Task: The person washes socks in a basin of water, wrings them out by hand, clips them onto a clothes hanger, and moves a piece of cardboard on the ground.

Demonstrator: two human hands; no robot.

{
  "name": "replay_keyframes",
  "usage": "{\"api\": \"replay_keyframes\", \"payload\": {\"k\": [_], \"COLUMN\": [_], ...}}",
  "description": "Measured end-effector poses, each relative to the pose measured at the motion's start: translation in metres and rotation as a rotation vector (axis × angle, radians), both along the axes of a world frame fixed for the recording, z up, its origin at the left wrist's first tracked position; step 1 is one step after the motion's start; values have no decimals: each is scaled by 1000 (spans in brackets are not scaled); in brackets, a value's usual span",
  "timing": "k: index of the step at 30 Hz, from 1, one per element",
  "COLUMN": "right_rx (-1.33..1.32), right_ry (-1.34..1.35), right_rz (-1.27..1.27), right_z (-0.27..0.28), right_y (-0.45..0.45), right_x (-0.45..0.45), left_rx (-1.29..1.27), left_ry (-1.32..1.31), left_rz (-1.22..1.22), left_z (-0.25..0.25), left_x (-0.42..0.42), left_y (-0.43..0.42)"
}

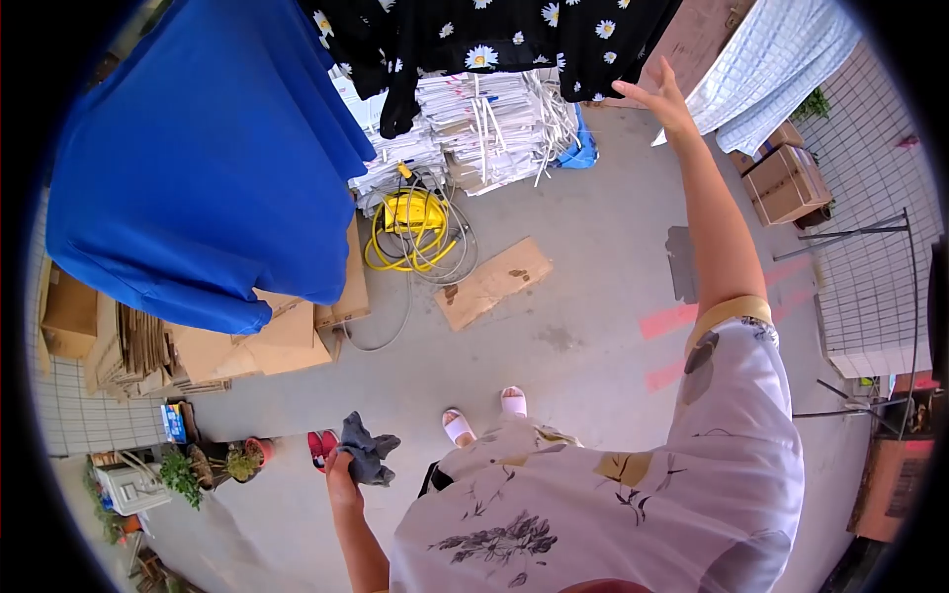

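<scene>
My left hand (341, 476), low in the view, is closed around a crumpled dark grey cloth (367, 449). Stretched out to the upper right, my right hand (669, 104) has its fingers apart and holds nothing. It is nearest to a black garment with a daisy print (524, 38), which hangs at the top. A blue garment (213, 168) hangs at the upper left, and a pale checked cloth (766, 74) hangs to the right of my right hand. What holds these hanging things up is out of view.
Stacked papers (494, 128) stand beyond a coiled yellow hose (410, 229). Flat cardboard (494, 284) lies on the floor. Cardboard boxes (786, 185) sit at the right, near a metal frame (907, 296). Folded cardboard (247, 341), potted plants (242, 463) and red shoes (321, 448) are at the left.
</scene>
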State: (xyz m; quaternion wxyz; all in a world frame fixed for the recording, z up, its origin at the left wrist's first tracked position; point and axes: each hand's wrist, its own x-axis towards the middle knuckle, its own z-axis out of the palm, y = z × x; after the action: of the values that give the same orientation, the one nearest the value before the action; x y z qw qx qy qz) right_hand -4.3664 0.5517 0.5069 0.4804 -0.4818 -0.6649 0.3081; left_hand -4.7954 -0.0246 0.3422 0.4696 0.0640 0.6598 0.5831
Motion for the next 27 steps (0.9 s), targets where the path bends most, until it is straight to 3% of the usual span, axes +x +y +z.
{"api": "replay_keyframes", "payload": {"k": [5, 7, 8, 11, 14, 18, 24, 27], "right_rx": [76, 179, 225, -228, -460, -583, -556, -435], "right_ry": [123, 214, 132, -66, 372, 605, 344, -118], "right_rz": [36, -19, -80, -86, 157, 339, 202, -57], "right_z": [-55, -58, -55, -15, -18, -1, 37, 58], "right_y": [58, 45, 38, -5, -4, -48, -126, -160], "right_x": [-61, -90, -100, -120, -124, -96, -4, 63], "left_rx": [-30, -32, -21, -11, -35, -2, 46, 12], "left_ry": [2, 19, 15, -4, -29, -57, -94, -115], "left_rz": [-35, -47, -33, 13, 35, -23, -70, -90], "left_z": [17, 13, 12, 9, 8, -1, -16, -16], "left_x": [9, 10, 11, 11, 14, 7, -4, -8], "left_y": [4, 0, 0, 1, 5, 2, -2, 4]}}
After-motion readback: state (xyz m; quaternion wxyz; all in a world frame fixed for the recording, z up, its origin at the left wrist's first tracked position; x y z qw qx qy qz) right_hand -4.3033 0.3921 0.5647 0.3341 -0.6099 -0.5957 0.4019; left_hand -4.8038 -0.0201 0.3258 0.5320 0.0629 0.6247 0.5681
